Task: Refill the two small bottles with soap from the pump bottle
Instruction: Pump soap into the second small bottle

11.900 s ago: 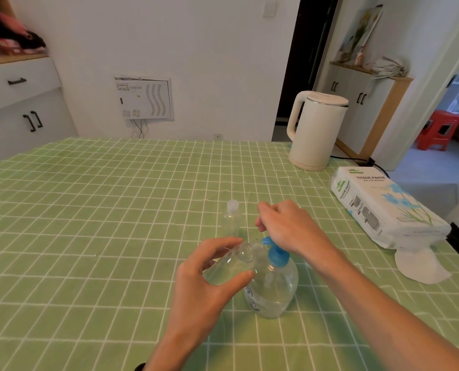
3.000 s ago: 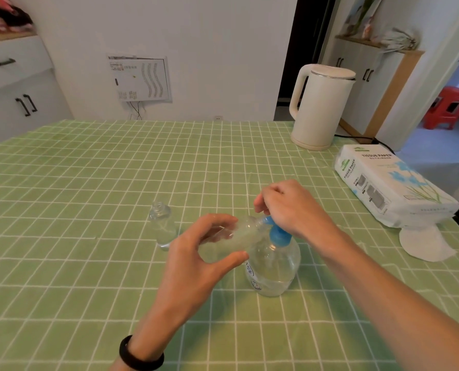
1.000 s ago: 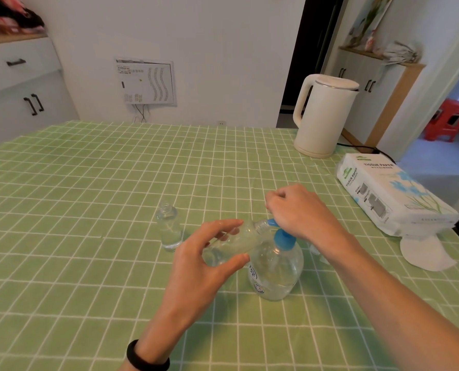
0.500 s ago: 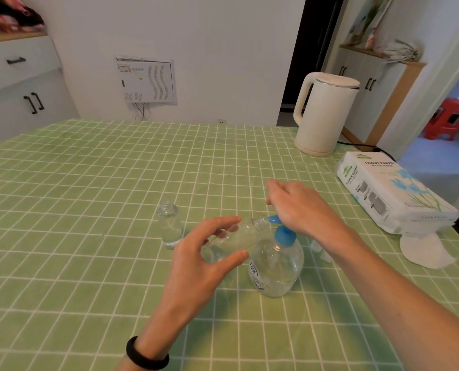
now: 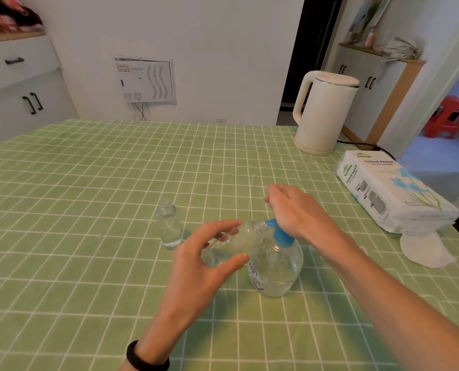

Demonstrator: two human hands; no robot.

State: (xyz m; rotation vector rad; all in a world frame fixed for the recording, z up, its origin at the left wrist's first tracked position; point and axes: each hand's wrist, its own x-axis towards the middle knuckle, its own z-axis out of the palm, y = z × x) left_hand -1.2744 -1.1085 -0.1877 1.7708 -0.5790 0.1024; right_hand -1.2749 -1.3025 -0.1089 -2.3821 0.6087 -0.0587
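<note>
A clear round pump bottle [image 5: 275, 269] with a blue pump head [image 5: 279, 232] stands on the green checked tablecloth. My left hand [image 5: 204, 258] grips a small clear bottle [image 5: 236, 241], tilted on its side with its mouth at the blue nozzle. My right hand [image 5: 298, 210] lies palm down on top of the pump head, fingers extended forward. A second small clear bottle [image 5: 168, 224] stands upright and uncapped to the left, apart from both hands.
A cream electric kettle [image 5: 323, 116] stands at the back right with its cord behind. A pack of tissue paper [image 5: 389, 194] lies at the right edge, with a white tissue sheet [image 5: 423, 247] beside it. The tablecloth [image 5: 75, 210] stretches wide to the left.
My right hand's fingers have straightened out over the pump head compared with one second ago. My left hand still holds the tilted small bottle at the nozzle.
</note>
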